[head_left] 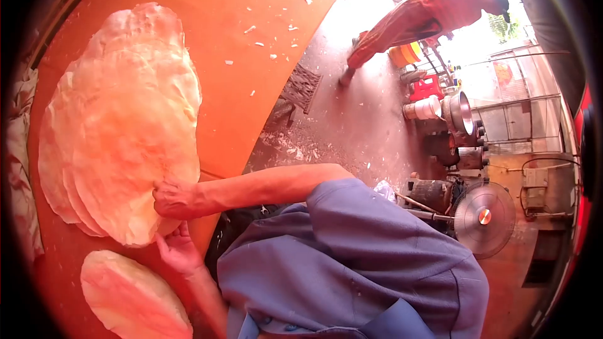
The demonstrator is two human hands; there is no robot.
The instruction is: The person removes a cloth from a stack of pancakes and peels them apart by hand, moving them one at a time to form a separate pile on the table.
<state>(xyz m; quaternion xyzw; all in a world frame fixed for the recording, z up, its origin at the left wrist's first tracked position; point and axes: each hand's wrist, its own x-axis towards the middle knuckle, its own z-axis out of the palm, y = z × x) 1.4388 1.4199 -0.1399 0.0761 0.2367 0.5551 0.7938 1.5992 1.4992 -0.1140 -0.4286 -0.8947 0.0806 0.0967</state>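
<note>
A stack of large, thin, pale round sheets [125,113] that look like flatbread lies on the orange table. My right hand [176,199], at the end of the upper bare forearm, is closed in a pinch on the stack's near edge. Just below it is my left hand [179,250], its palm turned up. The left thumb touches the tip of the sheets and stands apart from the loosely curled fingers. How many layers the right fingers hold cannot be made out. A separate pale oval flatbread [135,295] lies lower down, beside my left forearm.
The orange table [232,44] carries scattered crumbs. A person [433,16] is on the floor beyond it. A fan [483,216] stands at the right, near metal pots [461,113], a red container [427,88] and a yellow bucket [405,54]. Cloth lines the table's left edge.
</note>
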